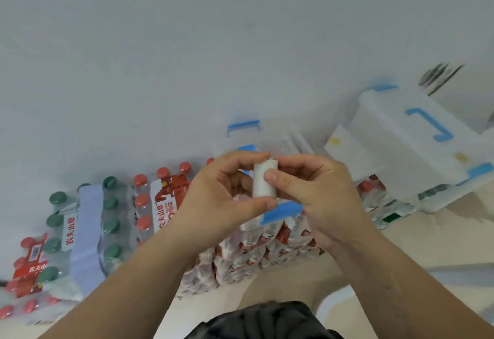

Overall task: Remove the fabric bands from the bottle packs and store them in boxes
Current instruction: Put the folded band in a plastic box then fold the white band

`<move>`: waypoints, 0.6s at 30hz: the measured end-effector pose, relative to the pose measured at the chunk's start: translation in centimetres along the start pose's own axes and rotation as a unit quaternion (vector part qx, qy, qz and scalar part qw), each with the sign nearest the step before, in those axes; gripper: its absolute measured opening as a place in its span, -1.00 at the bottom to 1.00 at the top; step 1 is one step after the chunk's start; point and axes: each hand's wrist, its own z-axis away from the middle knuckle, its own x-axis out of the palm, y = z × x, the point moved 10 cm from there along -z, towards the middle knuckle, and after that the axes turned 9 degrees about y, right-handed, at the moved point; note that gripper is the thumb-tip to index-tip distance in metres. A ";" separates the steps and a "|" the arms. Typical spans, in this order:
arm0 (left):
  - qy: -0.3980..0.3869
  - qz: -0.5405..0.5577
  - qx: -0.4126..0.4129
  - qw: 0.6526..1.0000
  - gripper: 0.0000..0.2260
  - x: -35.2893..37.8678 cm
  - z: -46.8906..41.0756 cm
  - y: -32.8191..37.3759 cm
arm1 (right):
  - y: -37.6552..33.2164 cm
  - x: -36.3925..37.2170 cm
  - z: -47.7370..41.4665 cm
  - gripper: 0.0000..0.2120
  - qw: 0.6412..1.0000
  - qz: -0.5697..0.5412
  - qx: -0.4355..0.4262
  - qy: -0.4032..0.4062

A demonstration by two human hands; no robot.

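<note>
While both hands, left hand [219, 194] and right hand [318, 194], pinch a rolled white fabric band [264, 179] at chest height above the bottle packs [256, 253], rolling appears complete; next, carry it to a storage box [411, 141].

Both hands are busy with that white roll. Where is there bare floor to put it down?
Bare beige floor shows right of the right hand, below the white storage boxes. A narrower strip lies between the forearms, under the red-label bottle packs. Left of the left hand is crowded: green-cap pack, red-cap packs. The white roll sits between both hands.
</note>
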 end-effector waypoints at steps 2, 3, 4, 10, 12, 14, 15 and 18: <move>-0.027 -0.013 -0.010 0.999 -0.48 2.5 -1.3 0.2 | -0.2 -2.0 -1.4 -0.84 0.999 -0.032 0.015 -0.010; -0.039 -0.020 -0.016 0.999 -0.48 3.7 -1.8 0.2 | -0.2 -3.1 -2.0 -0.83 0.999 -0.044 0.025 -0.011; -0.048 -0.029 -0.018 0.998 -0.48 4.9 -2.4 0.1 | 0.0 -4.3 -2.6 -0.81 0.998 -0.051 0.034 -0.008; -0.066 -0.095 -0.014 0.993 -0.48 11.2 -5.0 -1.5 | 1.7 -11.0 -4.5 -0.72 0.995 -0.026 0.060 0.079; -0.087 -0.100 -0.022 0.991 -0.48 12.8 -5.6 -2.2 | 2.2 -12.5 -4.6 -0.72 0.992 -0.025 0.070 0.106; -0.114 -0.097 -0.029 0.988 -0.48 14.2 -6.3 -2.8 | 2.5 -13.9 -5.0 -0.73 0.988 -0.031 0.067 0.133; -0.131 -0.095 -0.033 0.986 -0.48 14.9 -6.6 -3.0 | 2.6 -14.6 -5.1 -0.74 0.986 -0.026 0.063 0.149; -0.197 -0.092 -0.044 0.975 -0.46 16.7 -7.5 -3.4 | 2.9 -16.1 -5.4 -0.78 0.980 -0.013 0.050 0.194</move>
